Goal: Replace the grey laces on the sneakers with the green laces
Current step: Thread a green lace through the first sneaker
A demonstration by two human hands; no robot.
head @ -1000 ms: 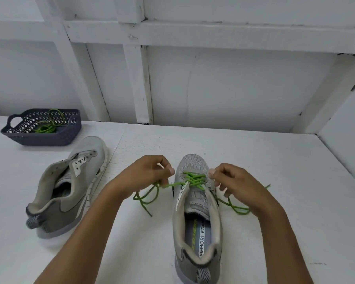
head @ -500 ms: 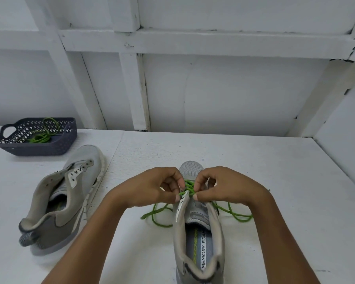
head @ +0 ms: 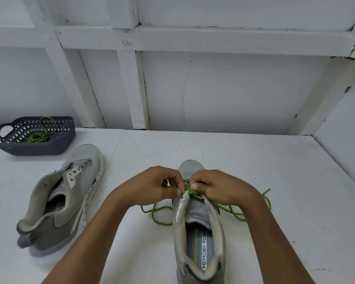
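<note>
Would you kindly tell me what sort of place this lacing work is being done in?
Probably a bare, white-painted workroom or staged work corner: a plain white table, a white board wall with exposed framing, and a dark plastic basket holding a spare green lace.

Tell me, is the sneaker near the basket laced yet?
Unlaced. The sneaker shows empty eyelets, and a green lace lies in the basket.

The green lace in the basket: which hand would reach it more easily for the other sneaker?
Probably the left hand: the basket holding the spare green lace sits far left, beyond the unlaced sneaker. It pinches the threaded lace now.
</note>
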